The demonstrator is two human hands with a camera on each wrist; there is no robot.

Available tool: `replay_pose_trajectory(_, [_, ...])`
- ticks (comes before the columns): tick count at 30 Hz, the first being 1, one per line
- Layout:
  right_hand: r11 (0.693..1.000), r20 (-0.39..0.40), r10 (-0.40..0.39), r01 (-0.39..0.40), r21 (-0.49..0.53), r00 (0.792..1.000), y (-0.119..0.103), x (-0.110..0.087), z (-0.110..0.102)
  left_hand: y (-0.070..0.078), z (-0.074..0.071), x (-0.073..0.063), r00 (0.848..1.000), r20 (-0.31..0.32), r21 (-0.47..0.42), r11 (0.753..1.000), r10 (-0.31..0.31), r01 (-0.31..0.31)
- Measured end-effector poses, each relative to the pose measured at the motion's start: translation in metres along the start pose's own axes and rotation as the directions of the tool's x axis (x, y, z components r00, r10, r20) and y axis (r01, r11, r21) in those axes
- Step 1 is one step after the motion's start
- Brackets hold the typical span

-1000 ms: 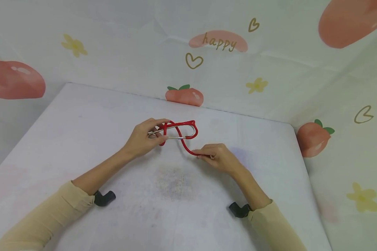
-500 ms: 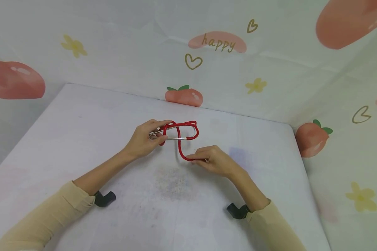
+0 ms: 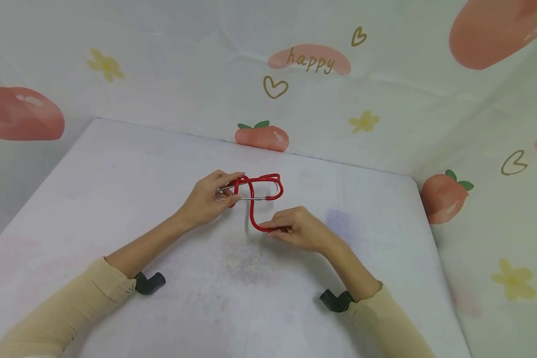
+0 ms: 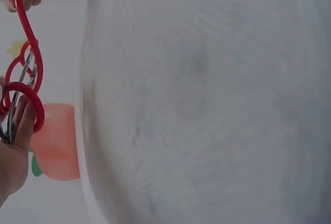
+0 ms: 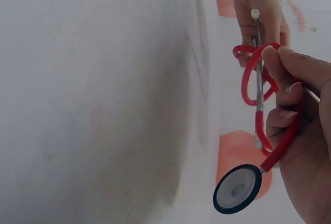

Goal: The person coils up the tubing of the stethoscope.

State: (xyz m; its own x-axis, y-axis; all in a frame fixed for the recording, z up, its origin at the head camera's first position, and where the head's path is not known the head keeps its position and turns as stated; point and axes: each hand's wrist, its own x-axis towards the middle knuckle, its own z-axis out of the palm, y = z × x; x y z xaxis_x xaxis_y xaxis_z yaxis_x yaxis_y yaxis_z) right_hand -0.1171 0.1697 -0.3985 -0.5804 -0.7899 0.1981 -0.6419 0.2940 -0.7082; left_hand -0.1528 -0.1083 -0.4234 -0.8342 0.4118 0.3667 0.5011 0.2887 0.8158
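Observation:
A red stethoscope (image 3: 252,209) is held up over the table between both hands, its tubing looped around its metal ear tubes (image 5: 259,89). At its left end my left hand (image 3: 206,196) grips the looped bundle, thumb in front and fingers behind. My right hand (image 3: 302,228), lower and to the right, pinches the hanging length of red tube (image 4: 27,22). From below that hand the round chest piece (image 5: 238,189), with a dark rim and pale face, sticks out in the right wrist view. One white ear tip (image 5: 255,13) shows there beside the left hand. In the head view the right fingers hide the chest piece.
The white table (image 3: 183,308) spreads below both hands, with a greyish stain near its middle. Behind it hangs a white cloth (image 3: 183,74) printed with peaches, flowers and hearts. Black angled pieces (image 3: 149,283) stick out at both sleeve cuffs.
My right hand has moved left and slightly down with the tube, so the tube now drops more steeply from the bundle. My left hand has barely shifted and keeps its grip.

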Motion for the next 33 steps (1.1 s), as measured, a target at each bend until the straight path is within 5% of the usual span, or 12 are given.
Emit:
replay_pose_trajectory(18, [0.994,-0.113,-0.086,0.092,0.052,0.99,-0.009,0.015,-0.013,0.002,0.005,-0.002,0.992,0.11,0.035,0.998,0.054,-0.059])
replay_pose_trajectory(33, [0.994,-0.186,-0.099,0.105,0.022,0.977,-0.014,0.035,-0.021,0.005,0.012,-0.004,0.988,0.113,0.057,0.992,0.108,-0.115])
